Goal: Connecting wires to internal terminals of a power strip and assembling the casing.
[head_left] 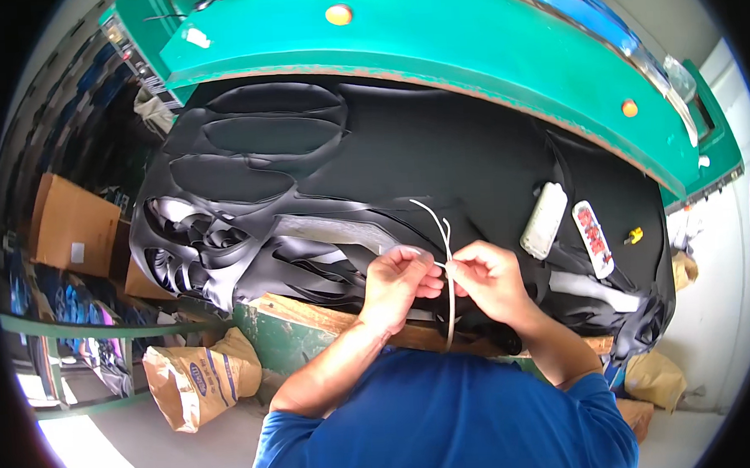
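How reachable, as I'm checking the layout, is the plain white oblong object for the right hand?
Probably yes: only black sheet seems to lie between, though the right hand pinches white cord.

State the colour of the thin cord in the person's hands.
The cord is off-white, seen best in the head view.

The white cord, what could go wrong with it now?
The left hand and right hand seem to pinch the cord with just fingertips, so it could slip. Its lower end hangs by the blue shirt and might catch there. Loose strips on the black sheet might tangle with it.
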### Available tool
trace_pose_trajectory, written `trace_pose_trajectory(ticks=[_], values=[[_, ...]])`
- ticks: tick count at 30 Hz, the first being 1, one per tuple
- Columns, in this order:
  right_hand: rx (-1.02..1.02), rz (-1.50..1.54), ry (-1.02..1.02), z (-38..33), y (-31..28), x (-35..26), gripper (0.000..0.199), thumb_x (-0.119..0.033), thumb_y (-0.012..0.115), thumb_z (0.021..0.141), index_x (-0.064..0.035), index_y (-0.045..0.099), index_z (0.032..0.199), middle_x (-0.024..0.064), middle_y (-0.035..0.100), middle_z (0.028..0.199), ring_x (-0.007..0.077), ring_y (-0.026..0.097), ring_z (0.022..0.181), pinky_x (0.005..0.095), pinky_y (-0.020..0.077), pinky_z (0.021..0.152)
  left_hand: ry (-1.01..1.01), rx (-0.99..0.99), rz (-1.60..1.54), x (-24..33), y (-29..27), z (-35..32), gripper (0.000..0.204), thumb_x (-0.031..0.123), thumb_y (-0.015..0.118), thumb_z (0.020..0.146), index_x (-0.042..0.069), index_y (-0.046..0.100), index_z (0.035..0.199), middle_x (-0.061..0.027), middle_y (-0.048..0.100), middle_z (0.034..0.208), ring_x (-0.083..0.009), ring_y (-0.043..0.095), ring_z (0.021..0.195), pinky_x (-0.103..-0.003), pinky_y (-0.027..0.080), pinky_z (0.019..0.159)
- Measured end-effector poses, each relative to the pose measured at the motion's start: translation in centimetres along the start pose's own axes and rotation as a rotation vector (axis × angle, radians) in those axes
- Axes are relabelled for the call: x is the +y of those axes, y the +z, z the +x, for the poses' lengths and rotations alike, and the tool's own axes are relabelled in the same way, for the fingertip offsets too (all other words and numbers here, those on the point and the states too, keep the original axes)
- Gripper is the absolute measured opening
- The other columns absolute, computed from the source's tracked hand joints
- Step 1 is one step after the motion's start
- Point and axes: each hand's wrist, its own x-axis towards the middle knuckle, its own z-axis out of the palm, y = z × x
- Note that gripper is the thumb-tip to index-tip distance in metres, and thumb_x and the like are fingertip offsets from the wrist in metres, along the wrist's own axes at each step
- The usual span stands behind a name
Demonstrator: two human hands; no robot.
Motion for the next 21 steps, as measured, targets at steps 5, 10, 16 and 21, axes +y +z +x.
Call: trace_pose_trajectory(ticks=[5,10,16,21], values=[[-0.026,-0.287,-0.277,1.0,1.5,0.4,0.006,0.001,0.070,0.088,0.0007,0.065,0.091,0.0023,0.065,0.078,0.0039,0.060,0.068,0.0212,0.0499,0.059,0.205,-0.029,0.142,-2.8,-2.7,-0.4,0.011,0.009,0.065,0.096,-0.001,0.059,0.098,-0.0080,0.069,0.084,-0.0140,0.067,0.071,-0.027,0.059,0.067],[-0.264,0.131,0.137,2.5,2.2,0.0,0.005,-0.003,0.070,0.091,-0.0003,0.067,0.094,0.0032,0.066,0.081,0.0066,0.060,0.065,0.0234,0.0495,0.055,0.552,-0.158,0.027,-4.1,-2.2,-2.3,0.024,-0.007,0.055,0.098,-0.001,0.055,0.121,-0.0074,0.067,0.105,-0.0134,0.065,0.095,-0.028,0.053,0.087],[-0.392,-0.101,0.110,4.1,3.4,-1.8,0.006,-0.007,0.072,0.090,-0.0022,0.071,0.094,0.0028,0.065,0.076,0.0073,0.055,0.059,0.0225,0.0425,0.050,0.465,-0.128,-0.045,-3.8,-2.9,-3.3,0.029,-0.005,0.059,0.097,-0.003,0.053,0.124,-0.0095,0.069,0.106,-0.0139,0.067,0.095,-0.027,0.055,0.086],[-0.671,-0.424,-0.104,10.6,6.4,-9.6,0.012,-0.011,0.074,0.089,-0.0015,0.069,0.094,0.0046,0.069,0.085,0.0112,0.066,0.072,0.0258,0.0548,0.057,0.476,-0.050,-0.217,-5.8,-5.2,-2.1,0.020,-0.009,0.063,0.092,-0.001,0.062,0.111,-0.0098,0.069,0.109,-0.0180,0.069,0.097,-0.032,0.059,0.086]])
